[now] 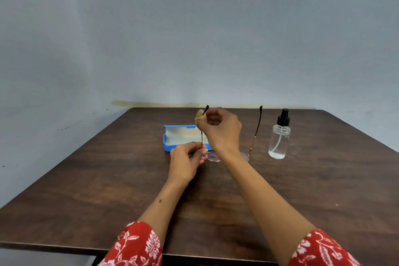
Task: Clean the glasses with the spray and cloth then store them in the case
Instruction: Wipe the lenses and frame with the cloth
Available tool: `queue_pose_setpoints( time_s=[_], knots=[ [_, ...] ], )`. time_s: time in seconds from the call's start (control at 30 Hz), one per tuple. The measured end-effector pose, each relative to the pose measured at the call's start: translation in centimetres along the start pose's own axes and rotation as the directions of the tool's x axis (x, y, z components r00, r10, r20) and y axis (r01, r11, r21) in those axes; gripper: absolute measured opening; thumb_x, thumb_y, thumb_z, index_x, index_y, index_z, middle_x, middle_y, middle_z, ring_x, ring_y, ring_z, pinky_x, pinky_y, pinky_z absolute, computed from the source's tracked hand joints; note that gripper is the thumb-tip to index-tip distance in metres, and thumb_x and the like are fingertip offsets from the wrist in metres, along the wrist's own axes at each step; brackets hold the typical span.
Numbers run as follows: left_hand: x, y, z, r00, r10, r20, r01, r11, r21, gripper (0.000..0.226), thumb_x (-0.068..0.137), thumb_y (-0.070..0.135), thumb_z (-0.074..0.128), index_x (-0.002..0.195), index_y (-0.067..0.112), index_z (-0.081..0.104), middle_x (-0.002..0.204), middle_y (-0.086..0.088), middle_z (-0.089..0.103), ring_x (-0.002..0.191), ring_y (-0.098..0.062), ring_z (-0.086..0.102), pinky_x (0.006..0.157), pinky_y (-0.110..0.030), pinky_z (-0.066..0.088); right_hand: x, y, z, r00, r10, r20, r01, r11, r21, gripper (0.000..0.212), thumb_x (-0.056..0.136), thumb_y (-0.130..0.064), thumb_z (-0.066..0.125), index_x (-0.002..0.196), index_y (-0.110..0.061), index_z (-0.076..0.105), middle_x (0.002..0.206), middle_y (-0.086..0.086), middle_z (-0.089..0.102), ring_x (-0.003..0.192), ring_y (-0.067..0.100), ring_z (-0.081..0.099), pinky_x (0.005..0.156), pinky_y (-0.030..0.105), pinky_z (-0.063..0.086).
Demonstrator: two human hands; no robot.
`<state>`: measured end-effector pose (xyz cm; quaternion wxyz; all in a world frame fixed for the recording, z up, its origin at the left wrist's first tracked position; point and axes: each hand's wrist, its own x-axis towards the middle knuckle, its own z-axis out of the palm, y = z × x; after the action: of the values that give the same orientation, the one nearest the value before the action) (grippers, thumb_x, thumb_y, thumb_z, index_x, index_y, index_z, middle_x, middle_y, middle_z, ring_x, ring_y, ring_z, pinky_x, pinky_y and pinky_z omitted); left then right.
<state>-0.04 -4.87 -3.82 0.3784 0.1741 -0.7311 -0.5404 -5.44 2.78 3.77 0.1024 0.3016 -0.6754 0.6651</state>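
Holding the glasses (248,153) low over the tabletop (86,190), left hand (186,157) pinching the frame beside a lens, temples rising upright. Above, right hand (219,128) pinching the cloth (199,116) around the nearer temple's tip, stroke axis vertical. Beyond, open blue case (172,139) lying just behind; spray bottle (279,136) standing right.
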Motion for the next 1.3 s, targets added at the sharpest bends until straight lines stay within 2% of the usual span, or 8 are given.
queue_pose_setpoints(
  time_s=[0.13, 0.3, 0.4, 0.5, 0.73, 0.9, 1.17, 1.3],
  knots=[
    [0.0, -0.1, -0.1, 1.0, -0.001, 0.001, 0.001, 1.0, 0.016, 0.015, 0.086, -0.001, 0.06, 0.086, 0.009, 0.072, 0.071, -0.001, 0.071, 0.065, -0.009, 0.067, 0.063, -0.017, 0.055, -0.5, 0.3, 0.2, 1.0, 0.016, 0.005, -0.016, 1.0, 0.01, 0.009, 0.072, -0.017, 0.074, 0.073, -0.021, 0.066, 0.063, -0.014, 0.065, 0.059, -0.005, 0.06, 0.063, 0.01, 0.049],
    [0.1, 0.0, -0.4, 0.998, 0.057, 0.033, -0.06, 0.993, 0.104, 0.018, 0.085, -0.001, 0.061, 0.087, 0.012, 0.073, 0.077, -0.003, 0.073, 0.074, -0.013, 0.071, 0.066, -0.025, 0.058, -1.9, 2.4, 0.0, 0.989, 0.13, 0.075, -0.122, 0.987, -0.102, 0.013, 0.069, -0.013, 0.072, 0.081, -0.016, 0.068, 0.073, -0.003, 0.069, 0.072, 0.012, 0.067, 0.074, 0.035, 0.057],
    [0.0, -0.1, -0.3, 0.999, 0.018, 0.026, -0.019, 0.999, 0.049, 0.015, 0.087, 0.001, 0.061, 0.088, 0.01, 0.072, 0.074, 0.0, 0.072, 0.069, -0.01, 0.069, 0.065, -0.019, 0.056, -0.9, 1.1, 0.2, 0.999, 0.032, 0.009, -0.032, 0.999, -0.042, 0.008, 0.071, -0.019, 0.073, 0.072, -0.023, 0.066, 0.064, -0.012, 0.066, 0.063, -0.001, 0.063, 0.068, 0.017, 0.053],
    [-0.1, 0.0, -0.2, 1.0, 0.01, 0.013, -0.01, 0.999, 0.033, 0.019, 0.087, 0.002, 0.06, 0.084, 0.017, 0.071, 0.075, -0.003, 0.072, 0.069, -0.01, 0.068, 0.065, -0.018, 0.056, 0.0, 0.0, 0.4, 0.998, -0.03, -0.05, 0.031, 0.999, 0.024, 0.02, 0.071, -0.016, 0.073, 0.065, -0.031, 0.059, 0.058, -0.017, 0.062, 0.057, -0.007, 0.059, 0.061, 0.007, 0.047],
    [-0.1, 0.2, -0.5, 0.997, 0.07, 0.037, -0.074, 0.99, 0.12, 0.017, 0.085, -0.002, 0.059, 0.084, 0.009, 0.072, 0.074, 0.0, 0.072, 0.065, -0.001, 0.066, 0.058, -0.014, 0.05, -2.0, 2.8, 0.5, 0.996, 0.086, 0.028, -0.083, 0.992, -0.099, 0.012, 0.069, -0.016, 0.073, 0.076, -0.023, 0.066, 0.065, -0.014, 0.064, 0.064, -0.002, 0.062, 0.068, 0.017, 0.053],
    [-0.1, 0.3, -0.2, 0.999, 0.018, 0.027, -0.02, 0.999, 0.047, 0.021, 0.087, 0.0, 0.059, 0.08, 0.017, 0.07, 0.072, -0.004, 0.07, 0.064, -0.004, 0.066, 0.063, -0.016, 0.055, -0.1, 0.4, 0.5, 0.996, -0.031, -0.085, 0.035, 0.998, 0.043, 0.012, 0.07, -0.013, 0.073, 0.072, -0.022, 0.065, 0.061, -0.014, 0.064, 0.057, -0.005, 0.06, 0.057, 0.002, 0.043],
    [-0.1, 0.2, -0.5, 0.995, 0.095, 0.045, -0.101, 0.981, 0.166, 0.018, 0.084, -0.002, 0.058, 0.083, 0.01, 0.072, 0.071, 0.003, 0.071, 0.066, -0.006, 0.068, 0.062, -0.019, 0.055, -2.0, 2.6, 0.6, 0.998, 0.055, -0.021, -0.056, 0.998, -0.029, 0.012, 0.07, -0.013, 0.073, 0.077, -0.021, 0.067, 0.064, -0.016, 0.063, 0.059, -0.007, 0.059, 0.056, 0.001, 0.043],
    [-0.1, 0.2, -0.2, 0.999, 0.033, 0.035, -0.035, 0.997, 0.073, 0.016, 0.086, -0.001, 0.058, 0.084, 0.008, 0.071, 0.07, -0.003, 0.07, 0.064, -0.01, 0.066, 0.065, -0.022, 0.057, -0.7, 1.0, 0.4, 0.994, -0.031, -0.102, 0.033, 0.999, 0.015, 0.01, 0.073, -0.016, 0.072, 0.07, -0.023, 0.065, 0.06, -0.016, 0.064, 0.058, -0.007, 0.059, 0.057, 0.002, 0.042]
  ],
)
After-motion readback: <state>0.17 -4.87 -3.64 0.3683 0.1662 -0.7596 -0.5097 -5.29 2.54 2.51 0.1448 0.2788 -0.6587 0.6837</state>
